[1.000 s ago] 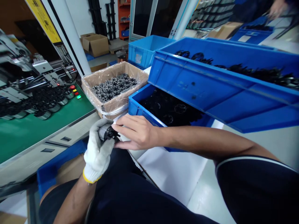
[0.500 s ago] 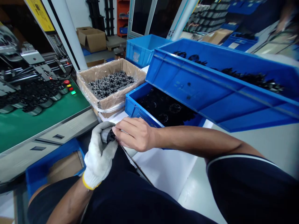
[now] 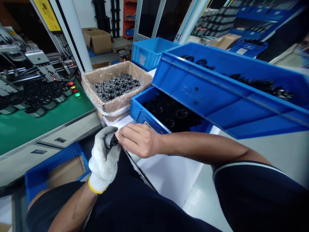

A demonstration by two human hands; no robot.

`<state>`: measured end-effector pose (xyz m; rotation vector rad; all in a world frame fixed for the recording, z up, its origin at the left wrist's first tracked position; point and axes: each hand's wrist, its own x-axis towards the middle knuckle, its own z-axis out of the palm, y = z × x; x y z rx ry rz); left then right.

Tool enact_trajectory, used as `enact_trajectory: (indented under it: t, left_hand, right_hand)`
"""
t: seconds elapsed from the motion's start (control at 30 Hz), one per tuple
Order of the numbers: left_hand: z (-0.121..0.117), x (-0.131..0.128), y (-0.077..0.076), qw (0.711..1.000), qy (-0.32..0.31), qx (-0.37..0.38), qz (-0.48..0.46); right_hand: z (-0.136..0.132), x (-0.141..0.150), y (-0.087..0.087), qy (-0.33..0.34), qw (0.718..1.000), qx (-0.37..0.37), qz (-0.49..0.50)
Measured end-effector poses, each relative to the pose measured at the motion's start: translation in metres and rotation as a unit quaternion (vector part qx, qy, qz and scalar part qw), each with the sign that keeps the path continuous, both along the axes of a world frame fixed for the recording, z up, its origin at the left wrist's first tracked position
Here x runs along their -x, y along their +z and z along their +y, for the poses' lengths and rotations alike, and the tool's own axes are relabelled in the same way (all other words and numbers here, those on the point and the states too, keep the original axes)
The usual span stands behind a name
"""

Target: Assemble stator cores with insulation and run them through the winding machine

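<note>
My left hand [image 3: 104, 158], in a white knit glove, is closed around a small grey metal cylinder [image 3: 107, 140]. My bare right hand [image 3: 137, 140] presses against the cylinder's right end, fingers curled over a black plastic part [image 3: 114, 141] that sits on it. Both hands meet just above my lap, in front of a low blue bin of black plastic parts [image 3: 173, 113]. A lined cardboard box of grey metal cylinders [image 3: 113, 87] stands just behind the hands.
A large tilted blue bin [image 3: 217, 90] with more black parts overhangs the low one. At left a green conveyor [image 3: 36, 124] carries rows of assembled pieces beside a machine with red and green buttons. A blue crate [image 3: 48, 170] sits low by my left knee.
The black part now sits closer onto the cylinder under my right fingers. The view has shifted slightly; the hands stay joined at the same spot.
</note>
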<state>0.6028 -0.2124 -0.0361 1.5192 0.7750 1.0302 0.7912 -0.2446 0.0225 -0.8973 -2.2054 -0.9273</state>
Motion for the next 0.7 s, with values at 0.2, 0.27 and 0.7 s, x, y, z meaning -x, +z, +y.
enact_trajectory:
  t: [0.2,0.27,0.7]
  left_hand:
    - [0.005,0.001,0.000,0.998,-0.012,-0.045,-0.049]
    - [0.008,0.001,0.001,0.997,-0.015,-0.028,-0.071]
    - [0.014,0.007,0.030,0.995,-0.097,0.004,-0.004]
  right_hand:
    - [0.004,-0.001,0.000,0.055,0.998,0.037,0.004]
    - [0.005,0.001,-0.002,0.069,0.996,0.038,0.040]
    - [0.004,-0.003,-0.003,0.062,0.996,0.015,0.060]
